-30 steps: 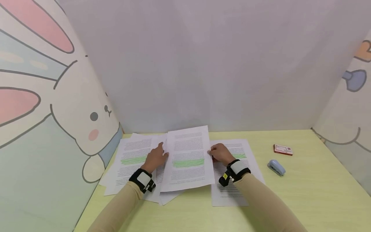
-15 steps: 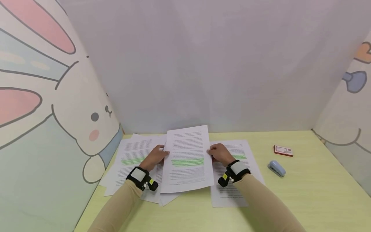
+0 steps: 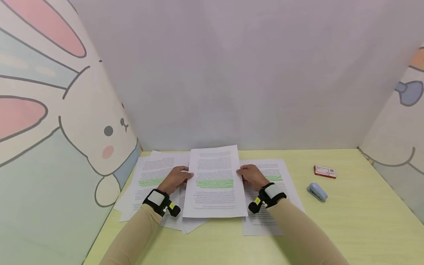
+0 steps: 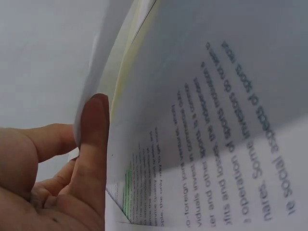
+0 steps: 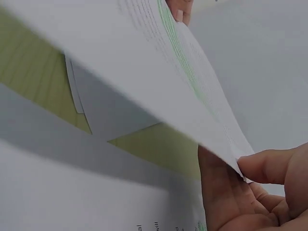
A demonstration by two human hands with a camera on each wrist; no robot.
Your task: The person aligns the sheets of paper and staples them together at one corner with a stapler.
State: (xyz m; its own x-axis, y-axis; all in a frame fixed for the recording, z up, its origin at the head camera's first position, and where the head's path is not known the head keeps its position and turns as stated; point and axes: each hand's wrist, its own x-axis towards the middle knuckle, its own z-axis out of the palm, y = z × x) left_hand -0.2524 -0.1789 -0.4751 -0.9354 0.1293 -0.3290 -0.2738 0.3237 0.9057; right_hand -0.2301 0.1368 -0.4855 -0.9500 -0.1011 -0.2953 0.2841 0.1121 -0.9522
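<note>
A printed sheet of paper point(image 3: 215, 198) with a green highlighted band is held up above the table, between both hands. My left hand point(image 3: 175, 179) pinches its left edge, thumb on the printed face and fingers behind. On the opposite edge, my right hand point(image 3: 253, 176) pinches the paper the same way; the right wrist view shows the thumb point(image 5: 267, 166) on top and fingers underneath. Whether it is one sheet or more I cannot tell. Overlapping printed sheets point(image 3: 140, 200) lie under and left of it. Another highlighted sheet point(image 3: 265, 224) lies beneath my right hand.
At the right of the pale yellow-green table point(image 3: 361, 221) lies a light blue stapler point(image 3: 317, 192). Behind it is a small red and white box point(image 3: 325, 172). A grey-white wall point(image 3: 215, 73) rises at the back, and a rabbit-printed panel point(image 3: 82, 147) stands at the left.
My left hand has gone from spread fingers at the paper's left edge to a pinch on it. The held paper's lower edge has levelled out. The sheets on the table have not moved.
</note>
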